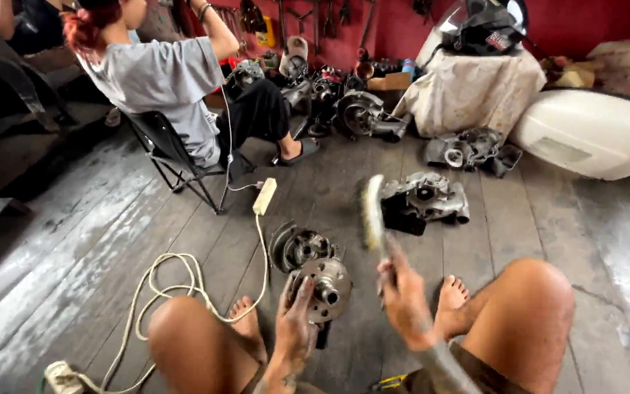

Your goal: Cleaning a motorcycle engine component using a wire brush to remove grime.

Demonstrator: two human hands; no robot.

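Two hands at lower centre: left hand [294, 321] grips one round metal hub [326, 288]; right hand [401, 292] holds one wire brush [372, 211] upright.

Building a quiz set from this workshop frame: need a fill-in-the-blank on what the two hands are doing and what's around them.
1. The left hand grips a round metal hub part standing on the wooden ____.
2. The right hand holds a wire ____ raised above that part.
3. A white extension cord lies coiled on the planks on the person's ____ side.
4. Another person in a grey shirt sits on a folding ____.

Missing words: floor; brush; left; chair
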